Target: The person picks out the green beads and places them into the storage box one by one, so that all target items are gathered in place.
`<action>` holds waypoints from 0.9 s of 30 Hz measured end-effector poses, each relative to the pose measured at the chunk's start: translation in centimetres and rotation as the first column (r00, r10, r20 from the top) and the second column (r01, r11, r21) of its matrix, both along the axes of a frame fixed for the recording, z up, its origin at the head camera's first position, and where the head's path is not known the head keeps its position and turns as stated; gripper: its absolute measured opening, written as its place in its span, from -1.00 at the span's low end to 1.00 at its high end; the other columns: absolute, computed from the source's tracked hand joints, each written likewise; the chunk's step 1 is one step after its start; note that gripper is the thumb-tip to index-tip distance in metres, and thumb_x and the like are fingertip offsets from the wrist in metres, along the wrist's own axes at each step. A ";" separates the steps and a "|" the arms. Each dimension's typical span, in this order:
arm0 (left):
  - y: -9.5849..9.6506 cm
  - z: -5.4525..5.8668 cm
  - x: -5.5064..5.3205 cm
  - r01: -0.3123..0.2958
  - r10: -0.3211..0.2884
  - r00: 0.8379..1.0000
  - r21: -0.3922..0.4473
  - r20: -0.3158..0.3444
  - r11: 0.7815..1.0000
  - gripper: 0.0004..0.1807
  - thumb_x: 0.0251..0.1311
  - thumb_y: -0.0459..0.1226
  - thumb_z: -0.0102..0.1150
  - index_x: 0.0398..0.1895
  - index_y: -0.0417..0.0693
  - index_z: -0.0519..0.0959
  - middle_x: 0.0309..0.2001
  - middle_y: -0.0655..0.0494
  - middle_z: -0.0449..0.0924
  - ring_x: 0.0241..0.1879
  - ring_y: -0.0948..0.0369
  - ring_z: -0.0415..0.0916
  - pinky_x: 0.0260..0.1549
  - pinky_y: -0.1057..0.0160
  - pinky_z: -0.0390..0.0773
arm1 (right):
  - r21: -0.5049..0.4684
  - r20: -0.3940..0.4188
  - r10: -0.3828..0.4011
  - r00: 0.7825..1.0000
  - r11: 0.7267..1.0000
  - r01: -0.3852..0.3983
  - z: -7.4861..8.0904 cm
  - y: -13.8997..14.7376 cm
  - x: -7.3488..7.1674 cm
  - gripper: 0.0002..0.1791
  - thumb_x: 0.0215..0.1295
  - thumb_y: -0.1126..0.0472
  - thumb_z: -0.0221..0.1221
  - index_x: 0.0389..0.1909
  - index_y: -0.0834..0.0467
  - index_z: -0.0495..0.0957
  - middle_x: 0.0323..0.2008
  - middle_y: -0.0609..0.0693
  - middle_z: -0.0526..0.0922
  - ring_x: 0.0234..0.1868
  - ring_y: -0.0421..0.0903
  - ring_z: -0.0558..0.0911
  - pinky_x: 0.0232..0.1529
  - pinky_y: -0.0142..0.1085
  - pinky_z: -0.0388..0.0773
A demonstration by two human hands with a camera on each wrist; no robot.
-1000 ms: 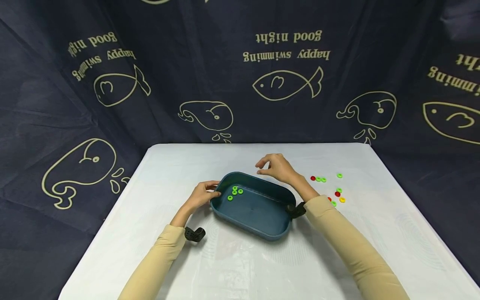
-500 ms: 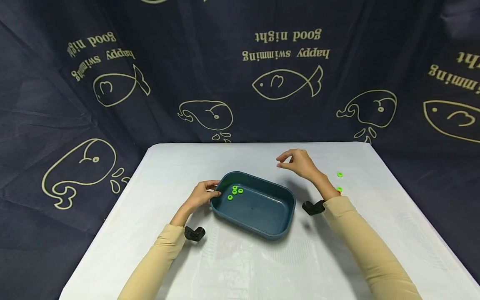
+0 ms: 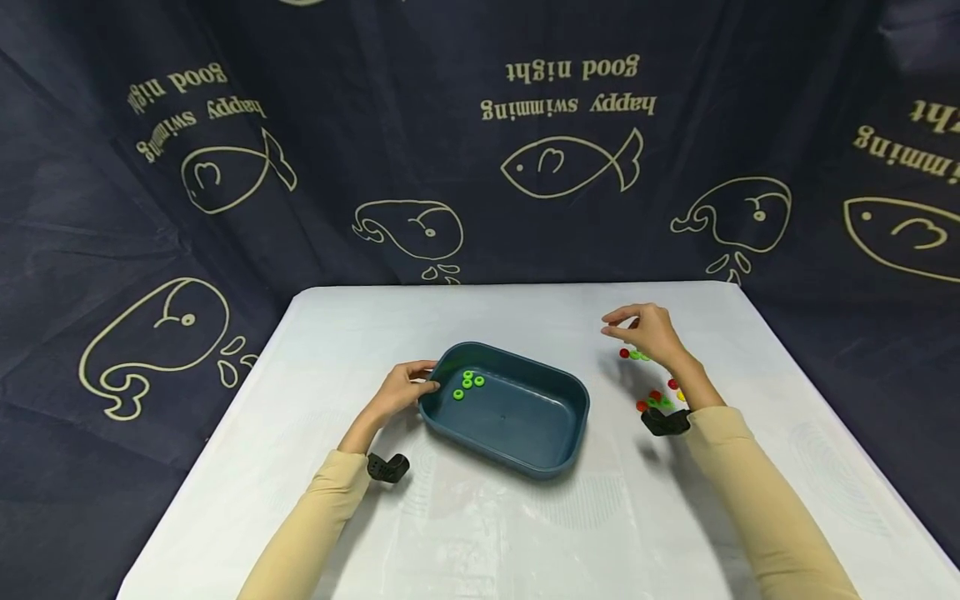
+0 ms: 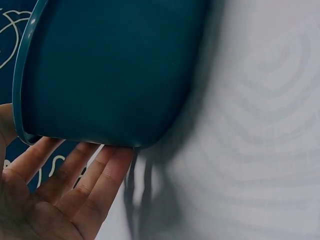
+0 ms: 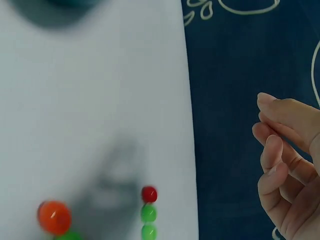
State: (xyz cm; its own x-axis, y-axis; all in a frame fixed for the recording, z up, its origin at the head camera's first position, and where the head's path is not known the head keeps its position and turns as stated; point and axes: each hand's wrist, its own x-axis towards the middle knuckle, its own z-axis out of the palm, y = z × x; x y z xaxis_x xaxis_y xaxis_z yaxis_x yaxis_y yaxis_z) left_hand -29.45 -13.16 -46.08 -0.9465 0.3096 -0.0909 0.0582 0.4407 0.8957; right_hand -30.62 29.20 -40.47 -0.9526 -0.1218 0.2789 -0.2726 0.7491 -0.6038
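Observation:
My left hand point(image 3: 396, 392) grips the left end of a dark teal plastic tray point(image 3: 517, 421), thumb over the rim and fingers against the outer wall. Inside the tray, near that end, lie several small green rings point(image 3: 480, 381). My right hand point(image 3: 651, 332) is raised over the right part of the table, fingers loosely curled; nothing shows between thumb and index finger in the right wrist view. Below it lie a red bead point(image 5: 149, 194) and green beads point(image 5: 149, 213) in a row. An orange-red bead point(image 5: 55, 217) lies apart from them.
More red, green and yellow pieces lie near the right wrist, some hidden behind it, including a red one point(image 3: 642, 406). A white cloth covers the table point(image 3: 525, 542). Behind its back edge hangs a dark blue curtain point(image 3: 420, 108) with fish and whale drawings.
My right hand has moved from above the tray's back edge rightward to the loose pieces. My left hand, the tray and the green rings in it have stayed in place.

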 end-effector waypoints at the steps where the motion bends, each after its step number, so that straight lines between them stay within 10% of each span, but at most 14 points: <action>1: 0.0 0.2 0.1 0.001 -0.001 1.000 0.007 0.004 1.000 -0.50 0.19 -0.35 0.15 0.24 -0.22 0.41 0.08 -0.31 0.51 -0.19 0.19 0.55 -0.52 0.23 0.51 | -0.003 0.002 -0.007 1.000 1.000 0.007 -0.1 0.3 0.1 -0.74 0.11 0.17 0.32 -0.19 0.20 0.69 -0.26 0.19 0.72 -0.59 -0.17 0.51 -0.59 -0.40 0.42; 11: 0.6 3.3 2.4 -0.006 0.006 1.000 0.007 0.002 1.000 -0.51 0.20 -0.38 0.12 0.22 -0.31 0.40 0.09 -0.34 0.49 -0.05 0.03 0.53 -0.46 0.27 0.53 | -0.013 0.030 -0.091 0.995 0.996 0.092 -1.9 3.4 1.2 -0.72 0.14 0.11 0.30 -0.19 0.20 0.69 -0.20 0.21 0.71 -0.60 -0.25 0.48 -0.61 -0.41 0.41; 27: -0.2 -0.5 0.1 -0.017 0.018 1.000 0.042 -0.022 0.999 -0.52 0.17 -0.31 0.19 0.20 -0.17 0.46 0.02 -0.25 0.56 -0.16 0.07 0.62 -0.58 0.36 0.47 | 0.072 0.085 -0.256 0.963 0.966 0.250 -5.5 8.6 4.3 -0.68 0.14 0.13 0.29 -0.18 0.29 0.67 -0.09 0.33 0.64 -0.54 -0.33 0.50 -0.54 -0.42 0.35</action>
